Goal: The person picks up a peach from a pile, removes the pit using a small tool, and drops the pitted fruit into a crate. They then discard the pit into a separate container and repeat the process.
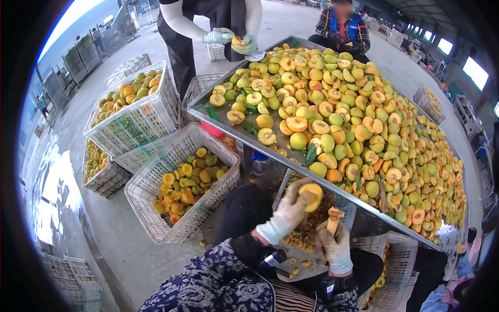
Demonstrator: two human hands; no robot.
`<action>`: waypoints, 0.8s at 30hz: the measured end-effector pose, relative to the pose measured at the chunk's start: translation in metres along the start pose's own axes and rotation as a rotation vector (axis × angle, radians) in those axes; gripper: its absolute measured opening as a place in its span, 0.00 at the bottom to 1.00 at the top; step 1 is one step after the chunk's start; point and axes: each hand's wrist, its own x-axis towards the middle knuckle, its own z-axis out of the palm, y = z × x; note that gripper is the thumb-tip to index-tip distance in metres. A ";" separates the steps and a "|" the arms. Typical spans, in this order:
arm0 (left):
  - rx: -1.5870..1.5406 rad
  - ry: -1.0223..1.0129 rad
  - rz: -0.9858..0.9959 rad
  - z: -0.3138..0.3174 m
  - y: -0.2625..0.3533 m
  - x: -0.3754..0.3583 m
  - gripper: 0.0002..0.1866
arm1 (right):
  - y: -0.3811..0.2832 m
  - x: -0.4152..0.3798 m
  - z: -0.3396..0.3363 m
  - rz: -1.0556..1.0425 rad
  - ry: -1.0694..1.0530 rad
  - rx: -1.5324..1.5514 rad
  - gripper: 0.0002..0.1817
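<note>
My left hand (287, 212), in a whitish glove, is closed on a yellow peach half (312, 197), holding it up near the table's front edge. To its right, my gloved right hand (336, 248) grips a pitting tool (333, 219) with a pale handle; orange pulp clings to its upper end. A small gap separates the tool from the fruit. Below both hands, a container (351, 214) holds many brown pits (299, 241). Beyond them, a metal-edged table (244, 136) bears a large heap of whole and halved peaches (332, 112).
At my left stands a white plastic crate (148, 208) with peach halves. Stacked crates (138, 117) of fruit rise behind it. Another crate (400, 270) is at my right. Across the table, one person's gloved hands (231, 40) hold fruit; another person (344, 31) sits behind the heap.
</note>
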 end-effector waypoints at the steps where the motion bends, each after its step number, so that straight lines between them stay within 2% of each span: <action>1: 0.105 0.127 0.002 -0.007 0.016 0.006 0.19 | 0.005 0.009 -0.010 -0.068 0.098 -0.269 0.21; 2: 0.103 0.182 -0.032 -0.024 0.031 0.011 0.19 | -0.002 0.016 -0.021 -0.295 0.121 -1.029 0.20; 3: 0.101 0.238 -0.062 -0.044 0.046 0.013 0.20 | 0.011 0.023 -0.032 -0.270 0.172 -1.280 0.20; 5: 0.068 0.363 0.023 -0.091 0.064 0.019 0.22 | 0.033 0.035 -0.050 -0.491 0.281 -1.077 0.20; 6: 0.134 0.425 0.049 -0.123 0.064 0.023 0.23 | 0.032 0.031 -0.049 -0.294 0.326 -0.943 0.20; 7: 0.202 0.487 0.069 -0.162 0.055 0.026 0.24 | 0.026 0.032 -0.038 -0.414 0.396 -0.871 0.17; 9: 0.592 0.549 0.190 -0.259 0.017 0.029 0.25 | 0.060 0.037 -0.063 -0.051 0.142 -1.310 0.14; 11: 0.933 0.732 -0.092 -0.262 0.043 0.021 0.23 | 0.097 0.039 -0.078 0.131 0.040 -1.319 0.15; 13: 1.394 0.688 -0.332 -0.291 0.032 0.023 0.25 | 0.108 0.038 -0.069 0.177 0.134 -1.165 0.18; 14: 1.489 0.610 -0.196 -0.316 0.015 0.027 0.26 | 0.115 0.041 -0.071 0.326 -0.023 -1.260 0.20; 15: 1.380 0.635 -0.193 -0.244 0.062 0.033 0.23 | 0.124 0.042 -0.075 0.477 -0.186 -1.350 0.21; 17: 1.345 0.434 0.269 -0.226 0.063 0.067 0.22 | 0.183 0.050 -0.102 0.712 -0.834 -1.406 0.23; 18: 1.273 0.357 0.253 -0.193 0.079 0.081 0.21 | 0.186 0.022 -0.102 0.380 -0.675 -1.450 0.20; 19: 1.198 0.280 0.236 -0.158 0.095 0.098 0.21 | 0.170 0.019 -0.092 0.387 -0.672 -1.443 0.20; 21: 1.270 0.152 0.453 -0.135 0.084 0.143 0.18 | 0.136 0.029 -0.077 0.412 -0.395 -1.353 0.23; 22: 1.320 0.132 0.459 -0.124 0.078 0.164 0.17 | 0.152 0.028 -0.086 0.454 -0.554 -1.402 0.23; 23: 1.367 0.106 0.463 -0.115 0.070 0.184 0.16 | 0.156 0.027 -0.091 0.480 -0.549 -1.385 0.23; 24: 1.436 0.063 0.424 -0.111 0.062 0.204 0.16 | 0.160 0.027 -0.097 0.557 -0.631 -1.348 0.24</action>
